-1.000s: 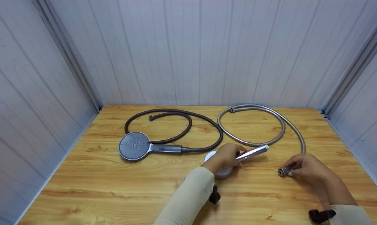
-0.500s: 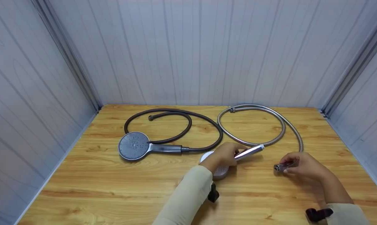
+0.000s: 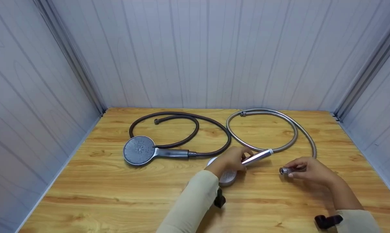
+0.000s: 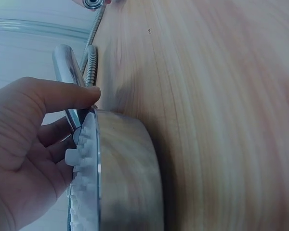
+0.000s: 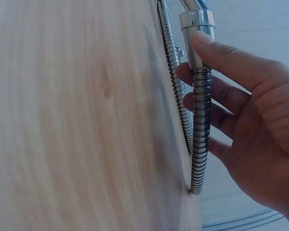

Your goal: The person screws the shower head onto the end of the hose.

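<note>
The right grip [image 3: 313, 171], pinching the hose end [image 3: 283, 170], moved nearer the silver shower head [image 3: 257, 157] the left grip [image 3: 232, 158] held; they weren't touching.

The held showerhead [image 4: 130, 178] looked glossy, smooth metal, the held hose [image 5: 201, 130] ribbed, shiny metal. The sleeves [image 3: 195, 197] looked matt cloth, the surface [image 3: 117, 194] grained wood.

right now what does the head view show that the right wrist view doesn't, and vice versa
Only the head view: the grey shower head and the left hand. Only the right wrist view: the palm side of the right hand. Both: the silver hose, its end fitting pinched in that hand, and the wooden tabletop. I can't identify the cropped chrome piece atop the right wrist view.
</note>
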A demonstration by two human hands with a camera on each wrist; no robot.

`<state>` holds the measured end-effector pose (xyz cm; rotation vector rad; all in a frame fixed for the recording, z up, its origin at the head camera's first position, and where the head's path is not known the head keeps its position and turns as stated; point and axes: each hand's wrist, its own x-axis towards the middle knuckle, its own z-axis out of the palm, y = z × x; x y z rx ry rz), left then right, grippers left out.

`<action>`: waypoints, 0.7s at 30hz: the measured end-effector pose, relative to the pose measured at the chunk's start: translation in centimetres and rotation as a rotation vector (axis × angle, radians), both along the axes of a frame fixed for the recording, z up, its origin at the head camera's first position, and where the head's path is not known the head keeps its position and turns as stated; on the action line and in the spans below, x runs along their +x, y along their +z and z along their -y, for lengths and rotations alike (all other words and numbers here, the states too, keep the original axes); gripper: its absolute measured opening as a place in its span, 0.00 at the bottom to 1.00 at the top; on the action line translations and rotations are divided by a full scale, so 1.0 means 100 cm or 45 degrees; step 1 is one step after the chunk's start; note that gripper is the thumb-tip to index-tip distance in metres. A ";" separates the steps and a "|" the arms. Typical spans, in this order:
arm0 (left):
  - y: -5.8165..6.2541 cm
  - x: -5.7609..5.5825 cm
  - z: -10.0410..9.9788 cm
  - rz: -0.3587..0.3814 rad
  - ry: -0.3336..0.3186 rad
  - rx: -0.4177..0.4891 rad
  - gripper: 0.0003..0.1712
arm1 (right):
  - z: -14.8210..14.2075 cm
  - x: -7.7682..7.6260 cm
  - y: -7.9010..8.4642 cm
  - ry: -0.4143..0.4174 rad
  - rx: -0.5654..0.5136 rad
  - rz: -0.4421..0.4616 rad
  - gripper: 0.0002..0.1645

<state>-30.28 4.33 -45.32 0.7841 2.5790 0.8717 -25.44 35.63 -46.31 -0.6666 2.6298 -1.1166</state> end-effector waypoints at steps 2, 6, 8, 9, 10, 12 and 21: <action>0.001 0.000 0.001 0.002 -0.010 -0.006 0.31 | 0.001 0.000 0.000 0.002 -0.004 -0.002 0.16; 0.001 -0.002 0.003 -0.024 -0.052 -0.007 0.31 | 0.002 0.000 0.000 0.009 -0.013 0.000 0.15; 0.000 -0.004 0.003 -0.037 -0.069 0.000 0.31 | 0.003 0.001 0.001 0.011 -0.024 0.008 0.14; 0.000 -0.004 0.004 -0.043 -0.076 0.005 0.31 | 0.003 0.001 0.001 0.010 -0.029 0.008 0.14; 0.000 -0.004 0.004 -0.049 -0.082 0.009 0.32 | 0.004 0.001 0.001 0.009 -0.032 0.008 0.14; 0.000 -0.004 0.005 -0.045 -0.088 0.016 0.31 | 0.005 0.002 0.002 0.007 -0.036 0.010 0.15; 0.000 -0.003 0.009 -0.020 -0.080 0.021 0.33 | 0.007 0.001 0.002 -0.020 -0.039 0.023 0.18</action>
